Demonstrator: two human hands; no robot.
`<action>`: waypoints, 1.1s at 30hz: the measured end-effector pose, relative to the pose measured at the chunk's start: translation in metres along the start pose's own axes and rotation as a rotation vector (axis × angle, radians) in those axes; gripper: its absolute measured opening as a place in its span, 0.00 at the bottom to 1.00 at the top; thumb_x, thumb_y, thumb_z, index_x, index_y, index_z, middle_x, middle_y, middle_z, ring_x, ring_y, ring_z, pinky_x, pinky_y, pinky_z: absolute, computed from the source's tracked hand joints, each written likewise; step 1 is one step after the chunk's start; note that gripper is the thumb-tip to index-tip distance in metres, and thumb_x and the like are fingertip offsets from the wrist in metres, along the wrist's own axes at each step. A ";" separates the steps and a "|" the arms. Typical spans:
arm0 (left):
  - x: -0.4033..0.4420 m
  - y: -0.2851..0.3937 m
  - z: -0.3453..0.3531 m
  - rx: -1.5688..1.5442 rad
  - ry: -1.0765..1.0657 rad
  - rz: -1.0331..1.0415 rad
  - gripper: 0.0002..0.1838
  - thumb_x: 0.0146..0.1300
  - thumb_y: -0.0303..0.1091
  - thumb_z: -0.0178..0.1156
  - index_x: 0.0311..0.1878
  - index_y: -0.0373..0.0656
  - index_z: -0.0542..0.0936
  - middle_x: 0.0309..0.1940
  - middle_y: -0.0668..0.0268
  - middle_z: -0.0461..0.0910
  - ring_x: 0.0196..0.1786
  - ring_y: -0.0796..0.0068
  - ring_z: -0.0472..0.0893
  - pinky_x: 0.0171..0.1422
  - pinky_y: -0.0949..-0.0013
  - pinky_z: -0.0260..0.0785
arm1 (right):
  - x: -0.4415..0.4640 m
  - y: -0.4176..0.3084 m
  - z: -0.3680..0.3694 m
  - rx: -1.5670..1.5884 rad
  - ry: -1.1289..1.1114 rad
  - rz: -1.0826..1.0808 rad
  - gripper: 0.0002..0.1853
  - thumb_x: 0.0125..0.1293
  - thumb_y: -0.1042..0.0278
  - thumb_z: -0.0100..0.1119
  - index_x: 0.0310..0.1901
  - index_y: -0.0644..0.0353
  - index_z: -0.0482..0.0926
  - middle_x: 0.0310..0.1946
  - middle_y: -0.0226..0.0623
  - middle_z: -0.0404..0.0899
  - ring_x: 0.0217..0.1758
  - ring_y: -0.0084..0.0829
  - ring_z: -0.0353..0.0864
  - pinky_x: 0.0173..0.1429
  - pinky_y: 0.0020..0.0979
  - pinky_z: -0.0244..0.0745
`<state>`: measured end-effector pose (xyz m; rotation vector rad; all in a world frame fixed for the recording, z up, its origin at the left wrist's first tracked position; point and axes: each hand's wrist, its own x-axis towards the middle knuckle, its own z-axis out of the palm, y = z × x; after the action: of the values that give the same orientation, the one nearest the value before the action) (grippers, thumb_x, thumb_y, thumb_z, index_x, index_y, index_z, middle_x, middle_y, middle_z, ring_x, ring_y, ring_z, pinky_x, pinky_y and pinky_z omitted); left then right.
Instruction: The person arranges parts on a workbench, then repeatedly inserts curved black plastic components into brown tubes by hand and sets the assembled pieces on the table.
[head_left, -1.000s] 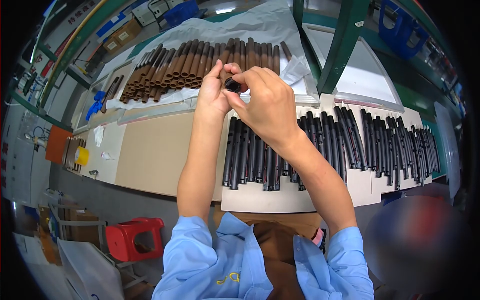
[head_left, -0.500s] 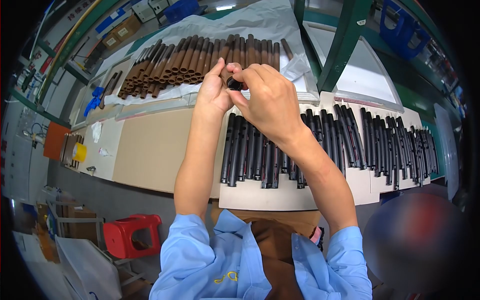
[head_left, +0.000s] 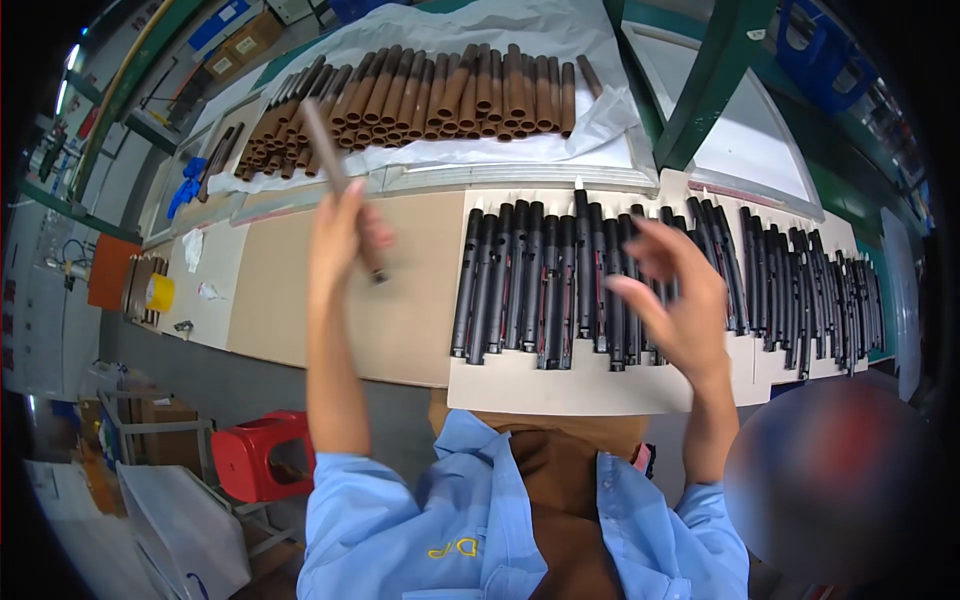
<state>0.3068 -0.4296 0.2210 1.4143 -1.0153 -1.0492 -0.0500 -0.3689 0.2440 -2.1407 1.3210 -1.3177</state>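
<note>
Tan board (head_left: 420, 300) lies below the left hand (head_left: 343, 232), clamped on 1 tube (head_left: 322, 140); the right hand (head_left: 690, 295), since drawn away, hovers loosely spread above black rods (head_left: 533, 260).

Fisheye view: black corners, straight edges bowing toward the rim. Worktop (head_left: 280, 280) evenly bright, soft shadows; floor (head_left: 265, 384) dimmer. White light streaks (head_left: 74, 57) far left. Motion blur on left hand (head_left: 338, 235), its brown tube (head_left: 322, 142) and right hand (head_left: 688, 300). Round blob (head_left: 835, 490) near right, badly out of focus. Black rods (head_left: 520, 275) fairly sharp.
</note>
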 end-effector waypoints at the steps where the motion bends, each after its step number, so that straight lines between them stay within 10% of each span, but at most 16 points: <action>1: -0.001 -0.010 -0.029 0.335 0.186 0.009 0.17 0.67 0.47 0.54 0.38 0.39 0.74 0.23 0.64 0.74 0.27 0.66 0.79 0.36 0.63 0.74 | -0.020 0.015 -0.012 -0.004 -0.002 0.110 0.25 0.51 0.68 0.73 0.50 0.64 0.76 0.34 0.38 0.81 0.32 0.26 0.79 0.36 0.25 0.75; 3: 0.005 -0.046 -0.095 1.007 0.393 0.203 0.19 0.64 0.44 0.57 0.41 0.33 0.75 0.28 0.57 0.76 0.33 0.50 0.80 0.42 0.55 0.74 | -0.048 0.031 -0.024 0.001 -0.003 0.274 0.17 0.53 0.75 0.69 0.46 0.65 0.78 0.33 0.38 0.81 0.31 0.25 0.78 0.34 0.22 0.72; 5: 0.006 -0.068 -0.124 1.441 0.502 -0.028 0.22 0.62 0.45 0.57 0.45 0.31 0.77 0.40 0.49 0.76 0.44 0.44 0.77 0.50 0.53 0.71 | -0.060 0.025 -0.021 0.015 -0.043 0.269 0.16 0.52 0.76 0.69 0.44 0.65 0.79 0.32 0.38 0.80 0.31 0.26 0.79 0.35 0.24 0.73; 8: 0.010 -0.101 -0.139 1.553 0.486 -0.024 0.25 0.63 0.48 0.56 0.47 0.32 0.77 0.48 0.47 0.73 0.53 0.47 0.74 0.54 0.52 0.69 | -0.059 0.010 -0.001 0.066 -0.067 0.160 0.16 0.51 0.77 0.70 0.42 0.65 0.79 0.32 0.39 0.79 0.32 0.28 0.79 0.35 0.25 0.75; 12: 0.006 -0.096 -0.119 1.475 0.516 0.024 0.24 0.62 0.47 0.59 0.49 0.32 0.77 0.50 0.47 0.73 0.54 0.46 0.73 0.56 0.53 0.68 | -0.068 0.012 0.002 -0.010 -0.026 0.134 0.14 0.50 0.78 0.70 0.40 0.65 0.79 0.31 0.39 0.79 0.29 0.29 0.78 0.34 0.27 0.75; 19: 0.078 -0.032 0.015 1.031 0.316 0.806 0.18 0.62 0.40 0.60 0.46 0.33 0.78 0.49 0.51 0.77 0.53 0.51 0.75 0.56 0.56 0.67 | -0.087 0.022 -0.010 -0.030 0.134 0.304 0.10 0.52 0.80 0.66 0.37 0.65 0.79 0.28 0.36 0.79 0.26 0.27 0.78 0.32 0.27 0.74; 24: 0.170 -0.002 0.137 1.304 0.257 0.519 0.29 0.63 0.54 0.54 0.51 0.33 0.77 0.52 0.48 0.74 0.57 0.48 0.73 0.58 0.52 0.67 | -0.093 0.010 0.027 -0.121 0.001 0.077 0.12 0.48 0.75 0.69 0.35 0.62 0.79 0.32 0.38 0.79 0.32 0.38 0.79 0.35 0.32 0.75; 33: 0.217 -0.002 0.127 1.313 0.256 0.256 0.28 0.60 0.53 0.57 0.50 0.34 0.78 0.49 0.48 0.79 0.50 0.52 0.80 0.55 0.54 0.71 | -0.117 0.033 0.000 -0.307 0.215 0.270 0.14 0.46 0.77 0.70 0.36 0.62 0.79 0.32 0.40 0.79 0.34 0.41 0.78 0.36 0.36 0.73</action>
<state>0.2392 -0.6709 0.1960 2.2403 -1.7325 0.1411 -0.0864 -0.2900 0.1593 -1.9482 1.9336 -1.3317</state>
